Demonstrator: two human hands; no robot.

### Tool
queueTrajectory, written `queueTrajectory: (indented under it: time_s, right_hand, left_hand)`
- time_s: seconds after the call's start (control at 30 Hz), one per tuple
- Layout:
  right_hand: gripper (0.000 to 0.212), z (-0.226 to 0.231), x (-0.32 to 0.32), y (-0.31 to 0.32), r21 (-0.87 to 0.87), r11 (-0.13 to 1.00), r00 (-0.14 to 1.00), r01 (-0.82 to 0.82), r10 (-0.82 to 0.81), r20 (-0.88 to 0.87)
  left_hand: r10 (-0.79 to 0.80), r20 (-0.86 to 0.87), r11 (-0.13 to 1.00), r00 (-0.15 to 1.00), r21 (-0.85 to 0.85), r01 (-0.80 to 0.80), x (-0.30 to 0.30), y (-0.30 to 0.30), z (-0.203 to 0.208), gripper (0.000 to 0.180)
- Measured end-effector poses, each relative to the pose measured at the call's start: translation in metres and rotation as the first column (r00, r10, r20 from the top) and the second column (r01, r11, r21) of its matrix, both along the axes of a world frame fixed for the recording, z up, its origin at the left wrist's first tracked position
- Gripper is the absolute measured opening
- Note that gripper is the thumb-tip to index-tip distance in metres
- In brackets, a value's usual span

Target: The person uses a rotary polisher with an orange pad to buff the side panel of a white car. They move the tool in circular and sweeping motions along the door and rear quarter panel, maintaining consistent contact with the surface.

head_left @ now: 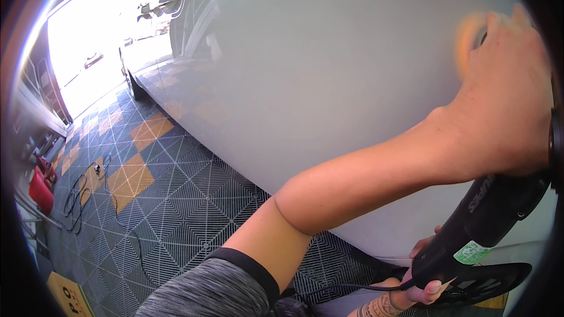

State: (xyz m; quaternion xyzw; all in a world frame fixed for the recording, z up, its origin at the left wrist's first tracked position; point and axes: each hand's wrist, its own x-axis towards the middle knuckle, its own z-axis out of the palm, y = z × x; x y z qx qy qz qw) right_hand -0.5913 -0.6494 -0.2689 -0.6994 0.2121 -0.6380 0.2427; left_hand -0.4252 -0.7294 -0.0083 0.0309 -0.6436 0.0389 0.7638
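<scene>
A black, corded car polisher (pixel 487 211) runs up the right side of the view. Its orange pad (pixel 466 44) is blurred and lies against the shiny grey car panel (pixel 329 70). My left arm reaches across from the lower left, and my left hand (pixel 508 64) is closed over the polisher's head, hiding most of it. Down at the lower right, my right hand (pixel 429 293) wraps round the rear end of the body, thumb showing, by a green and white sticker (pixel 472 252). The black power cord (pixel 346 287) leaves the body there.
A car wheel (pixel 499 285) stands at the lower right. Dark grey and tan floor tiles (pixel 176 170) spread below the car, with a loose cable (pixel 76 199) on them. A red container (pixel 41 191) and a cardboard box (pixel 67 296) are at left. Bright daylight fills the doorway (pixel 82 47).
</scene>
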Motion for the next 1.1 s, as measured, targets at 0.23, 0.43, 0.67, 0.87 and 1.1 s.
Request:
queueTrajectory:
  time_s: [0.23, 0.43, 0.67, 0.87, 1.1]
  right_hand:
    - [0.109, 0.014, 0.066, 0.010, 0.140, 0.942, 0.887, 0.306, -0.335, 0.317]
    - [0.117, 0.040, 0.110, 0.014, 0.208, 0.894, 0.798, 0.397, -0.448, 0.403]
    - [0.116, 0.047, 0.142, 0.010, 0.268, 0.848, 0.727, 0.457, -0.530, 0.437]
    - [0.116, 0.019, 0.142, 0.008, 0.231, 0.955, 0.807, 0.184, -0.281, 0.520]
    - [0.110, 0.021, 0.148, -0.003, 0.103, 0.994, 0.875, -0.030, -0.024, 0.484]
  left_hand:
    - [0.005, -0.008, 1.000, 1.000, 0.008, -0.005, 0.023, -0.005, -0.001, 0.019]
    - [-0.058, -0.032, 0.998, 0.998, 0.007, 0.058, 0.050, -0.007, -0.006, 0.021]
    - [-0.161, -0.021, 0.985, 0.987, 0.058, 0.162, 0.094, -0.004, -0.016, 0.025]
    - [-0.302, -0.013, 0.947, 0.953, 0.110, 0.302, 0.122, -0.002, -0.020, 0.029]
    - [-0.564, -0.043, 0.809, 0.825, 0.171, 0.562, 0.140, -0.006, -0.020, 0.033]
